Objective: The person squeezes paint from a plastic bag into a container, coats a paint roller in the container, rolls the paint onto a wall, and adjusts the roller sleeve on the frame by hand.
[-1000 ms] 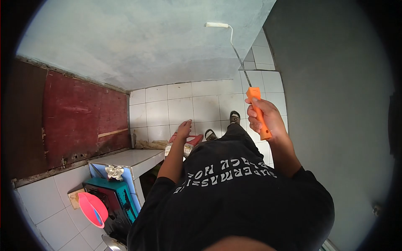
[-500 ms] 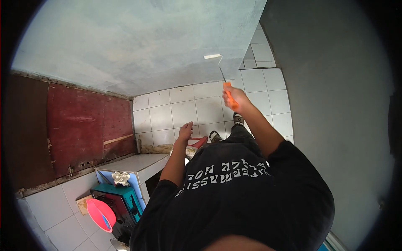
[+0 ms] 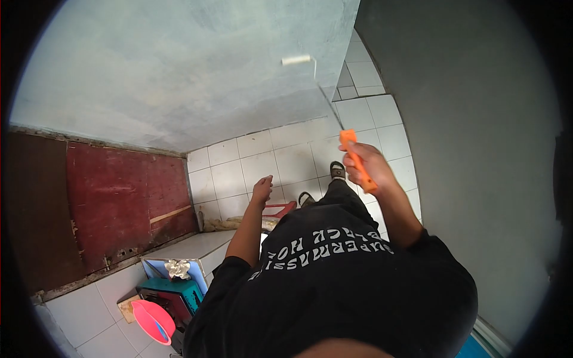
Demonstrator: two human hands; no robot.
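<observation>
A small paint roller (image 3: 358, 161) with an orange handle and a thin bent metal rod is gripped in my right hand (image 3: 371, 167). Its white sleeve (image 3: 296, 60) lies at the pale grey-blue wall (image 3: 197, 71); whether it touches the surface I cannot tell. Darker, patchy areas show low on that wall. My left hand (image 3: 262, 189) hangs over the tiled floor, fingers loosely curled, and I see nothing in it. Beneath it, partly hidden by my arm, is a red plastic object (image 3: 280, 209).
At left, dark red boards (image 3: 131, 203) stand above a tiled ledge (image 3: 206, 247). Lower left are a pink basin (image 3: 152, 321) and a teal-edged box (image 3: 179, 286). A dark grey wall (image 3: 465, 149) rises close on my right. White tiles (image 3: 253, 146) cover the floor around my sandalled feet.
My right hand has come nearer to me and to the right with the roller, whose sleeve is now higher on the wall. The view has shifted slightly. My left hand has barely moved.
</observation>
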